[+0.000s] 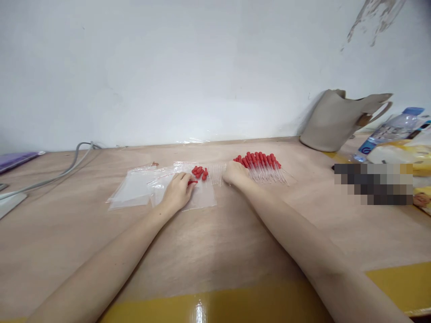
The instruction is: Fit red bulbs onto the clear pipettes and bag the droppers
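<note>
My left hand (178, 189) is closed in a pinch on a red rubber dropper bulb (193, 182), above the clear plastic bags (205, 197). A few loose red bulbs (198, 171) lie on the bag just beyond its fingertips. My right hand (235, 172) is curled beside a row of thin clear dropper tubes (216, 175); its fingers are turned away, so what they hold is hidden. To its right, a pile of assembled droppers (264, 168) lies with red bulbs at the far end and clear stems pointing towards me.
More flat plastic bags (131, 188) lie on the left of the brown table. A grey cable (72, 163) and a purple item (18, 160) are farther left. At right stand a beige pitcher-like container (332, 121) and a plastic bottle (389, 132), near yellow packaging (400, 154).
</note>
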### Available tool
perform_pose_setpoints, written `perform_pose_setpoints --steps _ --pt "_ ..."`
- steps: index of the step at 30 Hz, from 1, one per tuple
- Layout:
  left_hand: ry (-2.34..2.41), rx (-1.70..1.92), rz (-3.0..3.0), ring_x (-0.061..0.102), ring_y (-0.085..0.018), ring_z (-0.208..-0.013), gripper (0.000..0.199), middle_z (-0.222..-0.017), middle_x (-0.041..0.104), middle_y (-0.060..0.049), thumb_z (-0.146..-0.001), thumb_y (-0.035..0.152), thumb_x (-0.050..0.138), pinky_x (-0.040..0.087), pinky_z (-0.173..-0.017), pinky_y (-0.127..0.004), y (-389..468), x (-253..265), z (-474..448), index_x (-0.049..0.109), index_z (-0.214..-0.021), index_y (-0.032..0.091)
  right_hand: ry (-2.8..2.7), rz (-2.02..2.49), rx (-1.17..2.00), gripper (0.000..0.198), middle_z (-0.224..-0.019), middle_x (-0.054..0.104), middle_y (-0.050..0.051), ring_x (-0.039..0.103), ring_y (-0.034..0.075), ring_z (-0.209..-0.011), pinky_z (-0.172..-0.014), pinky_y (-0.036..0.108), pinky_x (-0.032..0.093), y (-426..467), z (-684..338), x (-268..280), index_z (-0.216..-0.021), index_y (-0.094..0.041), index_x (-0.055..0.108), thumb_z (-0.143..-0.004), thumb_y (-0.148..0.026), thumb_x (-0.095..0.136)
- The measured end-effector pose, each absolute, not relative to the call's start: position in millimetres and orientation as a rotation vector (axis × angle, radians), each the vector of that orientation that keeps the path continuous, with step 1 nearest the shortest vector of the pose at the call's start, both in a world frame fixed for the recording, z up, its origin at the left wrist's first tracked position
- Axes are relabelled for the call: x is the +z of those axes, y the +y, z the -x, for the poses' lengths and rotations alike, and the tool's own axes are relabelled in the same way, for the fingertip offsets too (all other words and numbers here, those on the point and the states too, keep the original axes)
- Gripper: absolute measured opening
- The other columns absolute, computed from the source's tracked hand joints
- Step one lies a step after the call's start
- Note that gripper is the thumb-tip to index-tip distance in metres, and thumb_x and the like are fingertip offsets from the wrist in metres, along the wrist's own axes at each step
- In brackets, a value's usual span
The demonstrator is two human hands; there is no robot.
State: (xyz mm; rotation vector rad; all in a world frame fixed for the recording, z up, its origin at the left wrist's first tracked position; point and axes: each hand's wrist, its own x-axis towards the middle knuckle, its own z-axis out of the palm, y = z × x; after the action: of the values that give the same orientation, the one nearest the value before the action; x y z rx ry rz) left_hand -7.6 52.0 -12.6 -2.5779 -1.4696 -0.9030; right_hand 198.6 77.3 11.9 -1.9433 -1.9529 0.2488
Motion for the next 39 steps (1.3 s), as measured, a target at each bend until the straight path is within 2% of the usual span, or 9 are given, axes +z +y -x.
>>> perform_pose_setpoints --steps 3,6,10,16,25,28,31,35,39 --pt "-1.504 -1.111 2.697 0.056 -0.019 -0.084 0.011 -0.090 0.061 -0.006 -0.085 0.023 0.045 0.045 -0.076 -0.033 39.0 -8.4 -4.1 0.054 -0.090 0.017 -1.881 1.954 0.161 0.020 -0.090 0.065 0.015 0.061 0.026 -0.087 -0.070 0.034 0.043 59.8 -211.2 14.8 -0.090 -0.015 0.065 -0.080 -0.026 0.051" --pt "-1.491 -1.318 2.860 0.059 -0.017 -0.086 0.018 -0.096 0.062 -0.006 -0.085 0.023 0.046 0.047 -0.075 -0.031 24.6 -8.5 -20.1 0.052 -0.101 0.017 -1.950 1.607 0.007 0.021 -0.092 0.063 0.011 0.059 0.022 -0.084 -0.071 0.032 0.042 35.9 -229.9 8.1 -0.094 -0.016 0.063 -0.084 -0.023 0.046" --pt "-1.417 -1.238 3.008 0.058 -0.017 -0.082 0.019 -0.091 0.063 -0.006 -0.086 0.025 0.047 0.047 -0.073 -0.030 13.9 -14.6 -34.0 0.059 -0.098 0.017 -2.056 1.198 -0.081 0.024 -0.088 0.062 0.009 0.057 0.018 -0.080 -0.072 0.031 0.040 5.4 -251.9 -13.5 -0.101 -0.016 0.060 -0.088 -0.023 0.042" --pt "-1.413 -1.248 3.068 0.057 -0.016 -0.078 0.020 -0.086 0.061 -0.005 -0.086 0.031 0.049 0.047 -0.070 -0.028 12.5 -20.5 -35.2 0.062 -0.093 0.018 -2.129 1.026 -0.194 0.022 -0.088 0.065 0.006 0.056 0.015 -0.074 -0.076 0.033 0.034 -11.8 -254.4 -33.3 -0.101 -0.020 0.061 -0.089 -0.025 0.044" --pt "-1.406 -1.323 3.084 0.058 -0.015 -0.073 0.020 -0.082 0.063 -0.004 -0.085 0.031 0.050 0.047 -0.066 -0.026 12.0 -22.1 -34.8 0.063 -0.093 0.018 -2.178 0.954 -0.191 0.020 -0.083 0.066 0.004 0.055 0.013 -0.072 -0.076 0.033 0.033 -13.2 -250.0 -31.4 -0.097 -0.019 0.062 -0.088 -0.025 0.045" --pt "-1.467 -1.396 3.094 0.057 -0.014 -0.066 0.022 -0.076 0.063 -0.003 -0.084 0.033 0.052 0.047 -0.061 -0.025 11.9 -23.7 -35.0 0.062 -0.096 0.018 -2.186 0.933 -0.132 0.020 -0.083 0.066 0.004 0.057 0.013 -0.073 -0.076 0.033 0.034 -12.9 -250.5 -32.0 -0.097 -0.019 0.062 -0.088 -0.025 0.046" --pt "-1.503 -1.481 3.122 0.057 -0.013 -0.062 0.022 -0.072 0.063 -0.002 -0.082 0.035 0.053 0.048 -0.059 -0.024 10.7 -23.7 -35.5 0.062 -0.090 0.017 -2.195 0.905 -0.046 0.021 -0.082 0.067 0.004 0.058 0.013 -0.072 -0.075 0.033 0.034 -12.0 -250.7 -30.9 -0.098 -0.020 0.063 -0.088 -0.026 0.046" --pt "-1.468 -1.517 3.159 0.056 -0.012 -0.059 0.021 -0.070 0.062 -0.002 -0.081 0.034 0.054 0.047 -0.056 -0.023 8.4 -21.2 -34.5 0.063 -0.087 0.016 -2.230 0.881 0.034 0.024 -0.077 0.068 0.001 0.058 0.012 -0.065 -0.073 0.032 0.033 -13.7 -252.4 -24.0 -0.103 -0.023 0.064 -0.090 -0.026 0.044" --pt "-1.360 -1.398 3.244 0.053 -0.011 -0.055 0.019 -0.067 0.061 -0.001 -0.082 0.030 0.052 0.044 -0.053 -0.022 5.9 -18.2 -32.0 0.065 -0.086 0.017 -2.307 0.894 0.073 0.025 -0.070 0.067 -0.001 0.053 0.010 -0.057 -0.069 0.031 0.031 -16.0 -256.0 -14.0 -0.101 -0.027 0.066 -0.090 -0.028 0.043"
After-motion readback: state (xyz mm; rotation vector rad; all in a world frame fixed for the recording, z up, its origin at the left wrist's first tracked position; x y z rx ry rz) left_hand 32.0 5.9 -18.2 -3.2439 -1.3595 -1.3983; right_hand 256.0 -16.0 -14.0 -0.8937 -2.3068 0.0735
